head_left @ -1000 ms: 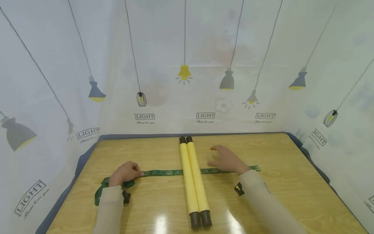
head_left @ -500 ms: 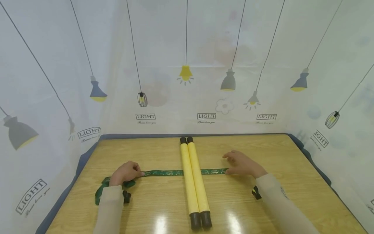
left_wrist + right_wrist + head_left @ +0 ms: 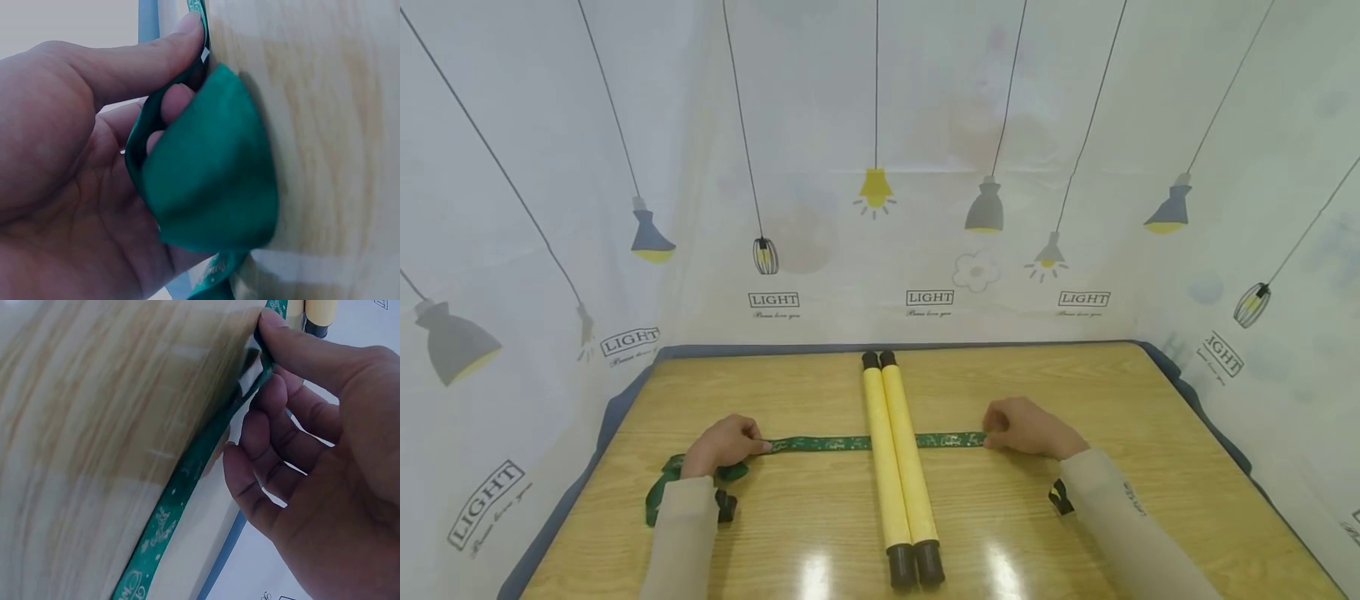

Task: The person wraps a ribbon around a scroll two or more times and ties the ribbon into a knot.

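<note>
Both hands are narrowed to a pinch on the green ribbon: our left hand (image 3: 726, 440) has it at one point, our right hand (image 3: 1028, 427) at another, and the ribbon (image 3: 951, 440) runs along the counter (image 3: 805, 400) between them, passing beneath two yellow rods (image 3: 904, 467). In the right wrist view our other fingers curl loosely behind the pinch, and a printed tail trails off on the side away from the rods.

Over by the left hand, a broad loop (image 3: 212, 175) bulges across our fingers, with more slack by the wrist. That's the bit to watch: we'd expect it to snag if we pull.

How will it handle? Feather-light, we'd say, soft and limp, with a satiny shine that hints at slipping. It's already twisting at the right pinch, so we'd want thumb and finger flat across its full width, as near the rods as we can manage. Hard to see it tearing; creasing looks likelier.

And the rods? Straight, side by side midway between our hands, dark caps (image 3: 928, 562) nearest us. They look stiff, and round enough to roll if the ribbon jerks.
</note>
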A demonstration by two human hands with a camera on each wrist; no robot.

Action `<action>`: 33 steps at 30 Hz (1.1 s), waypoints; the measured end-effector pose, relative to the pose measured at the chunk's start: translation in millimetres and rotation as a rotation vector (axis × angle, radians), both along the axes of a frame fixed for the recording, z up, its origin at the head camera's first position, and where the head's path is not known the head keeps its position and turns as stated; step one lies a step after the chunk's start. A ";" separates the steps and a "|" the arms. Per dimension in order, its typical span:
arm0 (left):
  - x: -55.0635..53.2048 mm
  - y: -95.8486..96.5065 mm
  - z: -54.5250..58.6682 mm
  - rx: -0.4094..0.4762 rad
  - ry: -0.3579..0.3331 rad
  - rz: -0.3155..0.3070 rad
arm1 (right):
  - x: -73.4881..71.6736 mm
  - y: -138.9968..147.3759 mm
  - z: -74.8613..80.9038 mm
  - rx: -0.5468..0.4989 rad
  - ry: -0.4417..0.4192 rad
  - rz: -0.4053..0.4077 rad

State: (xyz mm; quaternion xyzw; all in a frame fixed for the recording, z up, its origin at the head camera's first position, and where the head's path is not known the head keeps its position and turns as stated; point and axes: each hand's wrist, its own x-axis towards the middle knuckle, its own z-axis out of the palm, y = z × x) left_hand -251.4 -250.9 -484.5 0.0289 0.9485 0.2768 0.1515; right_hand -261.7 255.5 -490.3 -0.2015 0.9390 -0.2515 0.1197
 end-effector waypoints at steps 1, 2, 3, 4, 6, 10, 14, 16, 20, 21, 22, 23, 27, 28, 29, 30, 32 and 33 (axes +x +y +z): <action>0.0 0.0 -0.1 -0.001 0.000 0.000 | 0.7 -0.2 0.7 0.008 -0.003 0.009; 0.0 -0.2 -0.3 -0.003 0.000 -0.001 | 1.3 -0.2 1.4 0.013 -0.007 0.018; -0.2 -0.5 -0.8 -0.005 0.001 -0.004 | 1.6 -0.1 2.2 0.018 -0.011 0.029; -0.4 -0.6 -1.5 -0.005 0.002 -0.007 | 1.9 0.2 3.4 0.019 -0.015 0.035; -0.7 -0.9 -2.5 -0.008 0.004 -0.015 | 1.7 1.9 4.3 0.019 -0.016 0.041; -0.6 -1.9 -2.5 0.009 0.014 -0.039 | 0.5 7.6 3.8 -0.007 -0.011 0.048; 0.7 -3.7 -0.6 0.060 0.033 -0.076 | -0.2 14.1 3.5 -0.075 -0.043 0.049; 1.8 -4.9 0.3 0.088 0.036 -0.097 | 0.1 16.7 4.3 -0.107 -0.062 0.048; 5.0 -6.8 3.2 0.135 0.032 -0.126 | 0.8 20.7 7.2 -0.128 -0.057 0.016; 5.8 -7.3 4.1 0.141 0.032 -0.132 | 1.2 21.5 8.3 -0.127 -0.048 0.002; 6.7 -7.5 5.4 0.145 0.032 -0.134 | 1.5 22.4 9.3 -0.125 -0.043 -0.016; 7.5 -7.6 7.0 0.151 0.027 -0.134 | 1.7 23.3 10.5 -0.121 -0.038 -0.032; 8.8 -8.1 10.2 0.160 0.007 -0.126 | 3.0 26.1 14.5 -0.125 -0.032 -0.075; 9.2 -8.1 10.7 0.163 -0.001 -0.120 | 3.1 26.8 15.0 -0.125 -0.029 -0.083; 9.6 -8.1 11.0 0.166 -0.010 -0.113 | 3.2 27.5 15.2 -0.131 -0.027 -0.086; 10.0 -8.2 10.8 0.166 -0.015 -0.109 | 3.4 28.3 15.3 -0.135 -0.025 -0.088; 11.5 -8.0 10.9 0.158 -0.026 -0.093 | 3.6 30.3 15.8 -0.145 -0.023 -0.093; 12.5 -7.5 11.4 0.153 -0.032 -0.082 | 3.7 31.5 16.1 -0.149 -0.019 -0.096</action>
